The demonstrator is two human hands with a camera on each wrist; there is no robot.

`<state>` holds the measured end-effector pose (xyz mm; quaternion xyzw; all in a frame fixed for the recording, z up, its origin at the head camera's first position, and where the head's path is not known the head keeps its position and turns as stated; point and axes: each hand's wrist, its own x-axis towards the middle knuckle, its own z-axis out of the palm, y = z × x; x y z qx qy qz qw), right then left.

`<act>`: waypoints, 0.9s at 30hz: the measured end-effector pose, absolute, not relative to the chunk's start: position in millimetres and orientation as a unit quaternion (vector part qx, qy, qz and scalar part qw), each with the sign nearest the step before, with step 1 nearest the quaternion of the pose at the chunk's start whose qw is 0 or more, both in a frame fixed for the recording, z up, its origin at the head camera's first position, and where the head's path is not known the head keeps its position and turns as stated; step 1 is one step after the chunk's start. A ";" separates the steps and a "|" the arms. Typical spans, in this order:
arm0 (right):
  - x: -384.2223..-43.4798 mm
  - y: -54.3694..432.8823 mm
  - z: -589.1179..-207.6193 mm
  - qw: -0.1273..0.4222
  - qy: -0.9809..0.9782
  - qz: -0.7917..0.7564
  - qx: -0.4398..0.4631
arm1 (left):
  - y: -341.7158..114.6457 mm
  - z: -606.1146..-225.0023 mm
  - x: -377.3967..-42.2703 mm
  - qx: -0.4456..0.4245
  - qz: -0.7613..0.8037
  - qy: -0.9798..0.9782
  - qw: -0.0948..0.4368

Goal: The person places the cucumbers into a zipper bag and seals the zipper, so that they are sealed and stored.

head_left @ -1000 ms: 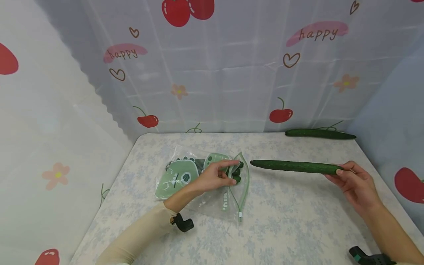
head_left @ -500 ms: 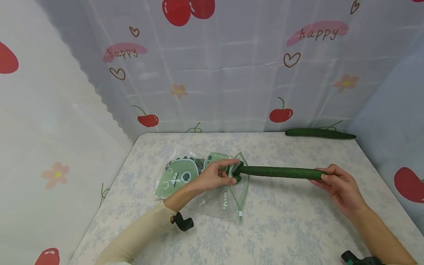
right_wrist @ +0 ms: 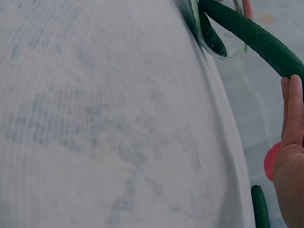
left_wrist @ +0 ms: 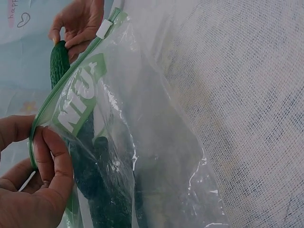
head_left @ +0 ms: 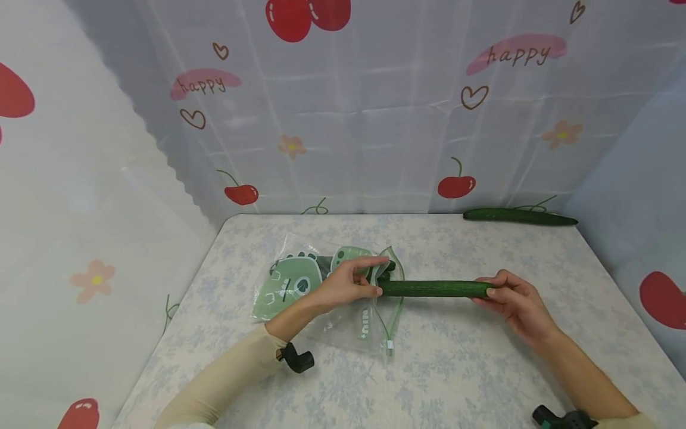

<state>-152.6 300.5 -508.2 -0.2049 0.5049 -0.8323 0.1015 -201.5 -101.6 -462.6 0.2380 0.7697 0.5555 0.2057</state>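
Observation:
My right hand (head_left: 517,304) pinches the near end of a long cucumber (head_left: 434,289), whose far end passes into the mouth of a clear zip bag (left_wrist: 156,142). The bag has a green zip edge, a white slider (left_wrist: 104,29) and green cartoon prints. At the bag's mouth my left hand (head_left: 348,285) grips the edge between thumb and fingers, keeping it spread. Dark green cucumbers (left_wrist: 107,190) show through the plastic inside. In the right wrist view another cucumber (right_wrist: 212,38) lies within the opening, beside the held one.
Another cucumber (head_left: 520,217) lies along the table's back right edge. The table (head_left: 461,369) has a pale blue-patterned cloth. A printed curtain (head_left: 343,119) stands behind it, with more sheeting at both sides.
My right hand has moved left with the cucumber, whose leading end went from outside the bag into its mouth. My left hand has stayed in place on the bag's edge.

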 end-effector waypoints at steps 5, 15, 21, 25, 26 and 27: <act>-157.2 288.2 -515.3 0.112 0.512 -0.823 -0.219 | -101.4 -461.0 -200.4 0.237 0.565 0.762 0.210; -159.5 254.2 -520.1 0.149 0.534 -0.809 -0.197 | -101.4 -460.0 -199.8 0.239 0.569 0.757 0.213; -157.0 236.9 -519.9 0.149 0.561 -0.798 -0.165 | -101.6 -460.7 -199.1 0.240 0.573 0.755 0.211; -154.7 228.7 -518.3 0.157 0.556 -0.802 -0.153 | -101.9 -460.0 -198.1 0.238 0.573 0.756 0.210; -154.2 226.7 -517.9 0.161 0.554 -0.803 -0.150 | -102.0 -459.4 -197.5 0.236 0.572 0.757 0.209; -154.0 225.1 -517.8 0.164 0.553 -0.803 -0.147 | -102.0 -458.8 -197.1 0.235 0.572 0.758 0.208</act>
